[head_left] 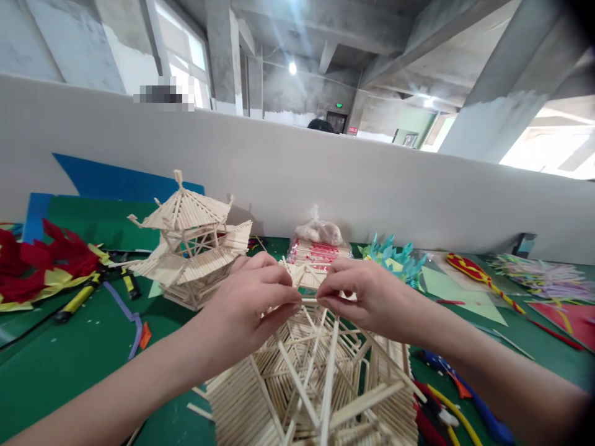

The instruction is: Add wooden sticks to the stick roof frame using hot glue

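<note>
You are pinching a thin, pale wooden stick (pixel 308 300) with your left hand (pixel 251 306) and right hand (pixel 372 298), each grip clamped on it, atop the ribbed stick-built roof frame (pixel 316 378) sitting on the green tabletop (pixel 69 371).

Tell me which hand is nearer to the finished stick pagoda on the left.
Left. The left hand sits just right of the pagoda; the right hand is farther right, both pinching the stick roof frame.
</note>
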